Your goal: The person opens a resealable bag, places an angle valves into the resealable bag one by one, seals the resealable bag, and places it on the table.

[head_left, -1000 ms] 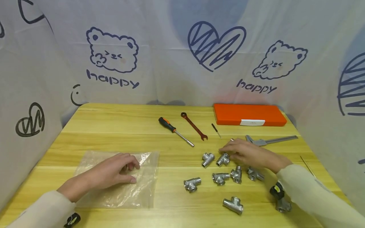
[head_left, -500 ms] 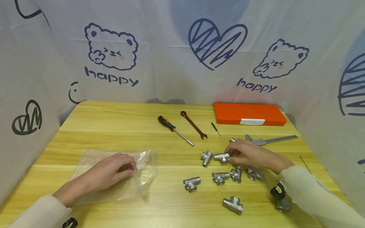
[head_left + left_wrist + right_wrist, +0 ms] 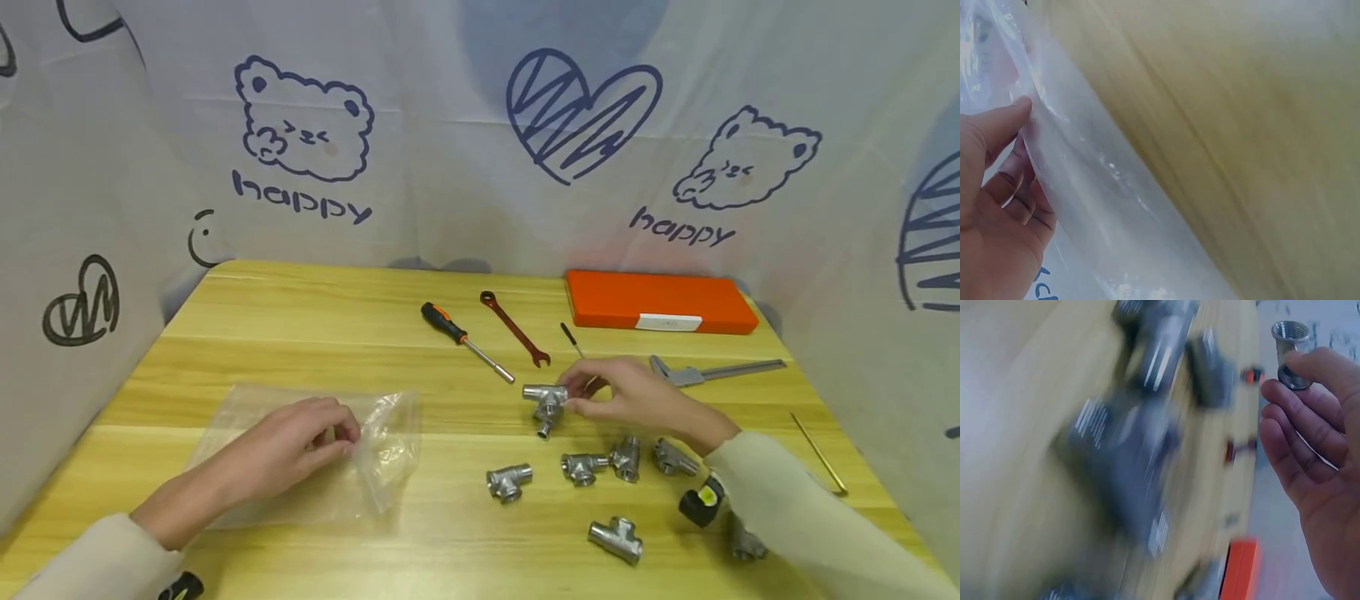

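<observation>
Wooden table [image 3: 322, 333]; left hand [image 3: 288, 446] pinches plastic bag [image 3: 393, 442]; right hand [image 3: 637, 396], metal fitting [image 3: 1291, 346].

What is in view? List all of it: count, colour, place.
Table: 1, yellow, under the things
Bag: 1, clear, left part of table
Held tee: 1, silver, in the right hand
Other tees: at least 7, silver, table centre to right
Screwdriver: 1, black-orange, centre back
Wrench: 1, dark red, right of screwdriver
Small driver: 1, black, right of wrench
Case: 1, orange-red, back right
Caliper: 1, grey, in front of case
Rod: 1, brass-coloured, right edge
Cloth: count unclear, white, behind and beside table
Wrist cameras: 2, black, at wrists
Sleeves: 2, cream, forearms
Left hand: 1, bare, pinching bag
Right hand: 1, bare, pinching held tee
</observation>
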Available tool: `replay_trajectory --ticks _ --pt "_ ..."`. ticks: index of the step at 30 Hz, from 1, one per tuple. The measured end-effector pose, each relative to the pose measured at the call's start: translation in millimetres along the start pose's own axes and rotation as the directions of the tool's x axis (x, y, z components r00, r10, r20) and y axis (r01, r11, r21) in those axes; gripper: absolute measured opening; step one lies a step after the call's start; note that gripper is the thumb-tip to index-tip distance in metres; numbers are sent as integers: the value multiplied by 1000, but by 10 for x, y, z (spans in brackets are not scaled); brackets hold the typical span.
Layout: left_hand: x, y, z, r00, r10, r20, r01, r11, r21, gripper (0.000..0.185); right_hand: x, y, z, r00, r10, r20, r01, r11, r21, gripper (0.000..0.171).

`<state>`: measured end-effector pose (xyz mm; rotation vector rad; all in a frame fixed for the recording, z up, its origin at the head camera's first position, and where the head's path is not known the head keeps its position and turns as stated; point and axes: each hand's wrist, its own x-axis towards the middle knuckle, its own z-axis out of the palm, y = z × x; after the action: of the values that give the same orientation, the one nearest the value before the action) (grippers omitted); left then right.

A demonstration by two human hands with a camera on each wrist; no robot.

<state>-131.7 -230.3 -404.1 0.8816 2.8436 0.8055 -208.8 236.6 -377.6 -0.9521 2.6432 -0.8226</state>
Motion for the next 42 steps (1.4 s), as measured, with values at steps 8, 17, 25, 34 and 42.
replay_trajectory --ticks 8,17,25,34,42 --pt "15 48 36 1000 -22 -1 22 1000 -21 10 488 -498 400 992 -93 83 84 990 112 24" --pt "26 41 45 999 -13 -33 12 1000 -27 13 865 -939 875 964 -205 169 192 977 90 19" --pt "36 8 18 998 -11 -56 10 1000 -16 16 1051 -1159 1112 964 -168 206 169 986 14 22" --pt "53 -2 13 999 -8 -47 7 1000 -20 14 1052 -1185 1116 978 -110 177 102 993 54 36" --pt "49 -1 -8 999 -28 -24 27 1000 -7 6 786 -665 543 980 -131 147 131 991 6 25"
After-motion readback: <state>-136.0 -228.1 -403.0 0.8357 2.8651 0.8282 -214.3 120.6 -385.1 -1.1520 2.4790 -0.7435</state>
